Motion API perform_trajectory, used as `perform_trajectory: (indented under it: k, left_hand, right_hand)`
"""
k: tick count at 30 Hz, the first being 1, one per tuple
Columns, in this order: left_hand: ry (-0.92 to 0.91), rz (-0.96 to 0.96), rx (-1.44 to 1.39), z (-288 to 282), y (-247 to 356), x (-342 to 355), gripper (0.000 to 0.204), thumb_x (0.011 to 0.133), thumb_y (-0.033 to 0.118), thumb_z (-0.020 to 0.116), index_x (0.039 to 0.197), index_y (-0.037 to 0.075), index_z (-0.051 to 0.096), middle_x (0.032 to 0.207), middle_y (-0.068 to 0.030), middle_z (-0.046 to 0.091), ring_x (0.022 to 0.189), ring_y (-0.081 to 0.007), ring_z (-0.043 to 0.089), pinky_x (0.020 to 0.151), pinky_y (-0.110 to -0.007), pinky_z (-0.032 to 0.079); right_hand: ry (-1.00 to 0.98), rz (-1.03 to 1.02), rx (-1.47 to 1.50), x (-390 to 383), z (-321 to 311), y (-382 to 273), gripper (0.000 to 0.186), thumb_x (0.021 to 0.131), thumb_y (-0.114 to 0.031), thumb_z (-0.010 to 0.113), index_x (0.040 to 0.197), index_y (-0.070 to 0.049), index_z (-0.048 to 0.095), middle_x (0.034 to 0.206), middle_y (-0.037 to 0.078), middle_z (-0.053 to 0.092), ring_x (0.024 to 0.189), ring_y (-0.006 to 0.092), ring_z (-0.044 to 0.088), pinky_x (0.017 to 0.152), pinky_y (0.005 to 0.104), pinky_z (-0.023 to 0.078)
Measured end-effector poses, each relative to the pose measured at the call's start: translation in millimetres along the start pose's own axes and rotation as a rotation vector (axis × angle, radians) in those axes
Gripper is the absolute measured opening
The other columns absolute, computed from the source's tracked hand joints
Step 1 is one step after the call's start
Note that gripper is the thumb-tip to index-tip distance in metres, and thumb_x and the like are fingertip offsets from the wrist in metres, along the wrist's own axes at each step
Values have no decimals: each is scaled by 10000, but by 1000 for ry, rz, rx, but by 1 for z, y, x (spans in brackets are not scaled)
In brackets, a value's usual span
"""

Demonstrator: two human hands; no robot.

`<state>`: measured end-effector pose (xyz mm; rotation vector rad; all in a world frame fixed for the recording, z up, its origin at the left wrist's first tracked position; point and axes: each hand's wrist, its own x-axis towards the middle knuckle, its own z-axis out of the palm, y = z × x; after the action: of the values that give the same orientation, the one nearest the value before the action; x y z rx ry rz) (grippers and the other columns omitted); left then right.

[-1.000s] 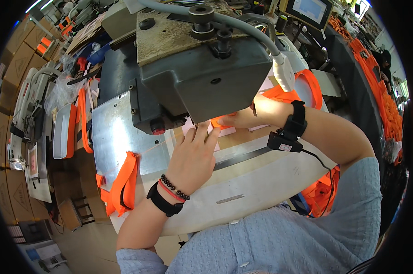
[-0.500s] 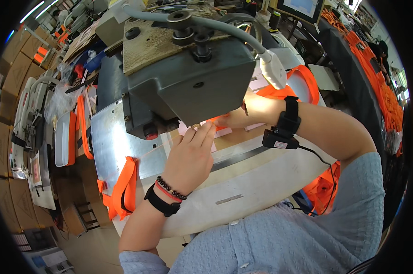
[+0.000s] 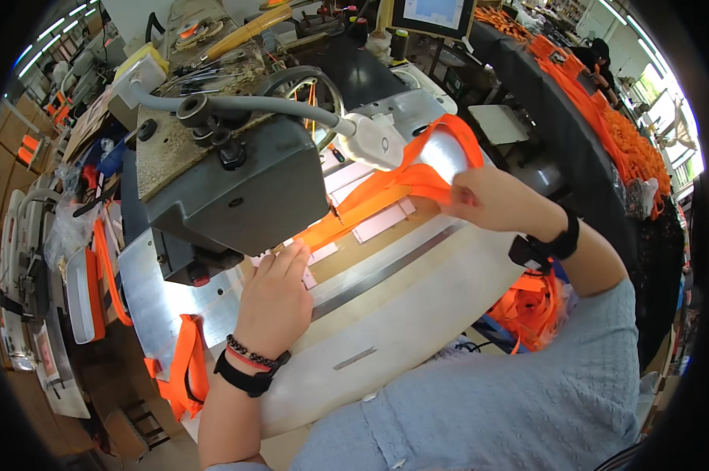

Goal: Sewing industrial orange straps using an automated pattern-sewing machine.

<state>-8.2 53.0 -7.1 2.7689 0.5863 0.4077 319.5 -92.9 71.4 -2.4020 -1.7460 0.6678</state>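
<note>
My left hand lies with fingers stretched out, their tips on an orange strap by the dark sewing-machine head. My right hand is closed on that strap farther right, where it curves back into a loop. Beneath the strap are pink strips on a tan board. The machine head hides part of the sewing area. A bunched orange band hangs over the left front of the worktable.
An orange-and-white tray and other machines stand at left. A screen is at the back. At right a long bench carries orange webbing, with another person beside it. A bin of orange straps sits below the worktable's right edge.
My right hand has moved out from beside the machine head toward the right, drawing more strap into view. My left hand stays by the head. The view has also shifted.
</note>
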Motion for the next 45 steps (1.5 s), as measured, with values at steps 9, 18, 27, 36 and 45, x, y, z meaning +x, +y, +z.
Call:
perform_trajectory:
  k: [9,18,27,36,45]
  left_hand:
    - [-1,8,-8,0,-2,0,461,825,27,550,1278,-38,594,1321,-181,607,1058,-347,622,941,-451,499]
    - [33,11,-7,2,-1,-2,471,805,25,567,1273,-9,604,1320,-170,614,1063,-347,633,923,-454,506]
    - [33,-6,-10,3,2,-2,481,814,64,577,1292,4,586,1309,-167,616,1051,-352,639,916,-455,501]
    - [-29,-64,96,3,21,16,496,841,128,572,1332,62,599,1048,-142,594,890,-287,660,860,-458,470]
    - [-34,-154,115,8,28,17,382,820,174,605,1182,75,676,1073,-108,592,860,-301,655,816,-467,461]
  right_hand:
    - [72,192,339,-16,31,65,237,842,-134,773,968,3,626,780,65,622,734,154,605,690,311,492]
    - [575,-301,430,-21,17,-6,163,869,-59,720,933,-2,582,821,28,608,676,113,517,651,244,442]
    - [138,-468,402,48,54,-62,238,837,-80,744,984,-29,563,891,79,612,801,129,610,686,280,494]
    - [-13,-513,715,83,65,-41,204,923,28,606,1127,32,606,1053,55,633,906,100,596,854,263,511]
    - [-105,-596,595,98,57,-63,118,958,-92,654,964,25,649,900,65,671,822,143,604,797,306,501]
